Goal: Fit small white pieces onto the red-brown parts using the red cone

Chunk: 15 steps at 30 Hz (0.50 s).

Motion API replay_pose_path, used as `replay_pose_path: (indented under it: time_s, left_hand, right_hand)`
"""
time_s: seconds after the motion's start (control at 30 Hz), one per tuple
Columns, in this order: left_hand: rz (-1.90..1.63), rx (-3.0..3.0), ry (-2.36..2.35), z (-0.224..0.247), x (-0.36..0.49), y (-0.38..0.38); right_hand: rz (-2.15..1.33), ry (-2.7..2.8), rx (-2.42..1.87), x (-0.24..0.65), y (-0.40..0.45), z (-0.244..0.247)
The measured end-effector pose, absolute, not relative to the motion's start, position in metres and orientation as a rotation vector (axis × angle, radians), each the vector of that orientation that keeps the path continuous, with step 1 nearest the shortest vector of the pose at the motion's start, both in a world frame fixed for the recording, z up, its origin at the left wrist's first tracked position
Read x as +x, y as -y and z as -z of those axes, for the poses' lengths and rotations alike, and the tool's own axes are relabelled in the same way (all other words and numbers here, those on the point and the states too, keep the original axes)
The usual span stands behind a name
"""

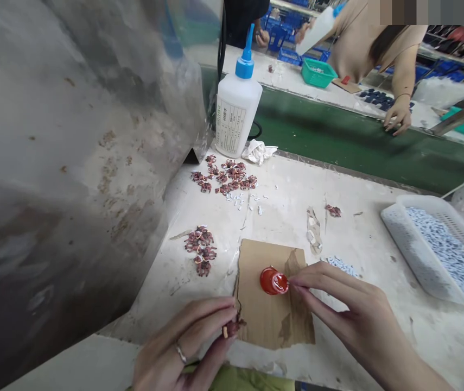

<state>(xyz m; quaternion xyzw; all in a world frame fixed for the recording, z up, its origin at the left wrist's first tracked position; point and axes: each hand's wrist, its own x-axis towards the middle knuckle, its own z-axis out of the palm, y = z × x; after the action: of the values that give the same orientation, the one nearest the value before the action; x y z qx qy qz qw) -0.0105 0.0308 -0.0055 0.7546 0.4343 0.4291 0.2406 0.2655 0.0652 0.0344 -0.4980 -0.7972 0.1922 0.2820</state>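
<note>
My left hand (189, 342), with a ring on one finger, pinches a small brown figure (232, 329) at the left edge of a cardboard piece (272, 320). On the cardboard stands a small red cup (269, 280) with a glossy rim. The fingertips of my right hand (337, 304) are pinched together at the cup's right rim; what they hold, if anything, is too small to make out. Small pale pieces (341, 266) lie just behind my right hand. More brown figures (199, 250) are grouped to the left of the cardboard.
A white glue bottle (237, 108) with a blue nozzle stands behind more brown figures (232, 176), beside a crumpled tissue (259, 152). A basket (398, 217) of pale pieces is at right. A large metal sheet (72, 152) blocks the left. Across, a person's hand (398, 117) rests near dark pieces.
</note>
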Motion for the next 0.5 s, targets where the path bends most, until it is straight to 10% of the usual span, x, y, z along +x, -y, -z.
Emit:
replay_pose_path:
  time_s: [0.5]
  left_hand:
    - [-1.215,2.012,-1.056,0.0,0.011,-0.033]
  right_hand:
    - [-0.683,1.922,-1.334,0.257,-0.038,-0.044]
